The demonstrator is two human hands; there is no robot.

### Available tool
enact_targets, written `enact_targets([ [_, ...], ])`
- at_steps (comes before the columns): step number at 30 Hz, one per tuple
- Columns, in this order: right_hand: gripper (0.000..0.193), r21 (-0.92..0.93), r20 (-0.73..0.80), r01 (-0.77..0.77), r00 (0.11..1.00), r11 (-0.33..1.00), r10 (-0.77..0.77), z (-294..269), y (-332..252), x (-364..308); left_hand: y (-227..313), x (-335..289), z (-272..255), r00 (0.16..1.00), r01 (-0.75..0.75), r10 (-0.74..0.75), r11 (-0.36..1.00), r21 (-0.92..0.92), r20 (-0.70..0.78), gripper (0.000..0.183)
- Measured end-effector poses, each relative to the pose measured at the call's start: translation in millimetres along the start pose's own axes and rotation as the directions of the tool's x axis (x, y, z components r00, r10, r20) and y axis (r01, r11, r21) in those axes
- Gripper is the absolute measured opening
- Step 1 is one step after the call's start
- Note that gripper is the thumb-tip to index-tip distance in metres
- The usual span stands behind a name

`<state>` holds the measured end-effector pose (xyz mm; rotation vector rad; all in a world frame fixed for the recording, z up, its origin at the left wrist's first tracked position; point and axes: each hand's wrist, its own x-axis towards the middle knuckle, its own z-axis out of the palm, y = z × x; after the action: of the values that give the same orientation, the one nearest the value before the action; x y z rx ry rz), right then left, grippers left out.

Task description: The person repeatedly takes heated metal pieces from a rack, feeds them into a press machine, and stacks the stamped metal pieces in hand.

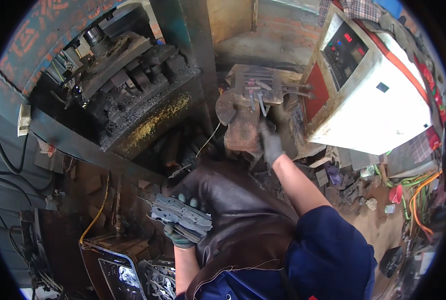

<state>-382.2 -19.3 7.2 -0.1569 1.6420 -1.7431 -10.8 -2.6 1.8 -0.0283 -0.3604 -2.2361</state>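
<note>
My left hand [182, 237], in a grey-green glove, is closed around a stack of flat grey metal blanks [182, 215] with holes and notched edges, held over my lap. My right hand [270, 142], in a dark glove and somewhat blurred, reaches forward to a slotted heating block [255, 82]. Its fingers close at the near end of a grey metal strip [262, 104], which slants out of the block. Several pieces in the slots look pinkish. Below the block stands a rusty brick-like support [242, 136].
A heavy press [125, 75] with dark tooling and yellowish flakes stands at left. A white control cabinet [378, 102] with a lit display is at right. A bin of metal parts [158, 280] sits below my left arm. Scrap [350, 192] and hoses [418, 205] lie at right.
</note>
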Motion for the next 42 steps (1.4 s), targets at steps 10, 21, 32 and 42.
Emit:
enact_targets([
  [10, 0.024, 0.285, -0.064, 0.008, 0.998, 0.958, 0.011, -2, -2, 92, -3, -3, -4, 0.999, -0.028, 0.028, 1.0, 0.005, -0.022, 0.087],
  [21, 0.021, -0.342, 0.858, 0.568, 0.514, 0.749, 0.002, 75, 1, -123, 3, -2, 4, 0.991, -0.051, 0.043, 0.997, -0.065, -0.13, 0.098],
  [32, 0.038, -0.381, 0.924, 0.826, 0.337, 0.415, 0.179, 96, 21, -173, 2, -8, -8, 0.978, -0.167, 0.169, 0.985, 0.032, -0.125, 0.094],
  [42, 0.037, -0.425, 0.896, 0.849, 0.344, 0.315, 0.281, 86, 16, -175, 1, -2, -7, 0.991, -0.114, 0.115, 0.993, 0.022, -0.072, 0.091],
])
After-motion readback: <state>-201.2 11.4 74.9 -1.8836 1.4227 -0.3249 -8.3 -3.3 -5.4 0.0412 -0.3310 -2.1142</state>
